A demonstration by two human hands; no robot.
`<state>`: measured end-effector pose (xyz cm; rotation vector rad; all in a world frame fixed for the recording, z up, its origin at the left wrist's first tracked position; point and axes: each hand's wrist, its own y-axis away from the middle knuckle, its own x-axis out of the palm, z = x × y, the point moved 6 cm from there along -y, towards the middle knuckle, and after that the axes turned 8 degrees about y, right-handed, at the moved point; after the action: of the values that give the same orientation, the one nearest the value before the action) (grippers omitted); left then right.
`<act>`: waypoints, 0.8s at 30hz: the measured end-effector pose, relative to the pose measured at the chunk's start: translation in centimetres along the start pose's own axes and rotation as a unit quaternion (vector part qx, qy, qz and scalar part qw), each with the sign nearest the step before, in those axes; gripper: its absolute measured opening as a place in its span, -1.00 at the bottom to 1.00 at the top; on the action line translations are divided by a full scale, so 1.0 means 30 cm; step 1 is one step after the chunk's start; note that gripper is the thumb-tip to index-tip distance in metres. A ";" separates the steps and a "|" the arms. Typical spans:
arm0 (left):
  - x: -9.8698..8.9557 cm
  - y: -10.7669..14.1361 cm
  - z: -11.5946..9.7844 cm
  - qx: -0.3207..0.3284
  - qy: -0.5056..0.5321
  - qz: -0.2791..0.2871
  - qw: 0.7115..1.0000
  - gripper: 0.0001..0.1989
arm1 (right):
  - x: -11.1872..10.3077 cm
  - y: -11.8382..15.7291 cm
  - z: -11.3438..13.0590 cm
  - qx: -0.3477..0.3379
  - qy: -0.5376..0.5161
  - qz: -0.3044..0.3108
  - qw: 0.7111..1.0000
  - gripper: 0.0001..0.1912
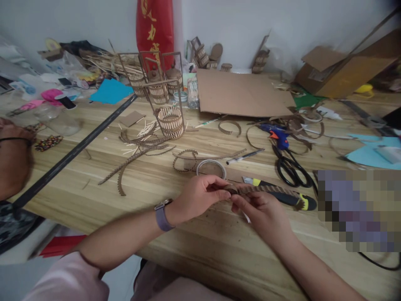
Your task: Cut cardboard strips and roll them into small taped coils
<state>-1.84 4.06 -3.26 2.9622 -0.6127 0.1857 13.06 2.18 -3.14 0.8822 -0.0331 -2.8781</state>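
My left hand (pixel 196 196), with a watch on its wrist, pinches the curled end of a brown corrugated cardboard strip (pixel 269 190) between thumb and fingers. My right hand (pixel 266 211) grips the same strip close beside it, and the ridged tail runs off to the right above that hand. Just beyond my fingers lie a roll of tape (pixel 211 161) and a utility knife (pixel 282 197) with its blade pointing left. Black-handled scissors (pixel 293 171) rest farther right.
Small stick baskets (pixel 171 121) with tall handles stand at mid-left. Loose corrugated strips (pixel 134 165), a pen (pixel 246 156) and a blue glue gun (pixel 277 134) lie about. A cardboard sheet (pixel 244 94) is at the back. Another person's arm (pixel 14 159) rests at the left edge.
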 end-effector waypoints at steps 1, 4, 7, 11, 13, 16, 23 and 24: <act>0.002 0.000 0.004 -0.002 0.021 0.000 1.000 -0.79 | 0.000 0.000 0.001 0.005 -0.020 -0.004 1.000 -0.52; 0.002 -0.001 0.024 -0.014 0.088 -0.019 0.996 -0.63 | 0.007 -0.001 -0.007 0.023 -0.064 -0.020 0.997 -0.50; -0.003 -0.003 0.036 -0.011 0.109 -0.036 0.993 -0.65 | 0.020 0.000 -0.030 0.044 -0.083 -0.026 0.995 -0.51; -0.017 -0.008 0.028 0.021 0.034 -0.028 0.999 -0.77 | 0.001 0.001 -0.047 0.043 -0.067 -0.055 0.995 -0.61; -0.026 -0.009 0.016 0.042 -0.024 -0.030 0.998 -0.77 | -0.023 -0.001 -0.041 0.023 -0.034 -0.068 0.997 -0.64; -0.026 -0.007 -0.004 0.070 -0.100 -0.021 0.992 -0.81 | -0.047 -0.008 -0.019 -0.024 0.035 -0.063 0.997 -0.64; 0.020 0.013 -0.045 0.171 -0.315 0.043 0.933 -0.84 | -0.017 -0.012 0.024 -0.125 0.154 -0.021 0.980 -0.62; 0.025 0.014 -0.045 0.176 -0.338 0.054 0.923 -0.82 | -0.010 -0.011 0.026 -0.132 0.159 -0.011 0.978 -0.61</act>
<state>-1.47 3.57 -1.79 3.3084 -0.8866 -0.8450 12.83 2.52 -2.34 1.2734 0.3814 -2.6382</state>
